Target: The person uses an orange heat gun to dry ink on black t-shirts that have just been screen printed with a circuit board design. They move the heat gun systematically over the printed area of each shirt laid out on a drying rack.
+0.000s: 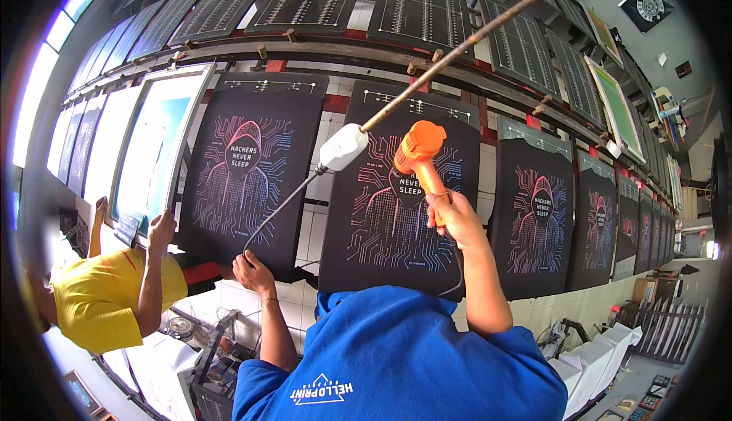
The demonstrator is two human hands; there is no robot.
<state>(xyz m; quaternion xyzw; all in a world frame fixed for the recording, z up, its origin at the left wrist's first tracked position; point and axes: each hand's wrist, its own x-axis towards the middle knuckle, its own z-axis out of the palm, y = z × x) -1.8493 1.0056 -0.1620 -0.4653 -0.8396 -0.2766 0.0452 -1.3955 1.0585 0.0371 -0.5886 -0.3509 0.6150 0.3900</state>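
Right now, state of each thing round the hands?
Heat gun: gripped in right hand, over the middle shirt; on or off, can't tell.
Cord: held in left hand, running up to connector.
Connector: joined to cord.
Middle shirt: printed, spread on board.
Left shirt: printed, spread.
Right shirt: printed, spread.
Screen: held by co-worker.

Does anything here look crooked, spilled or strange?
No clear spill or breakage shows. One odd thing: the white connector sits on the end of a slanting rod, looking improvised, with its cable running to the left fingers.
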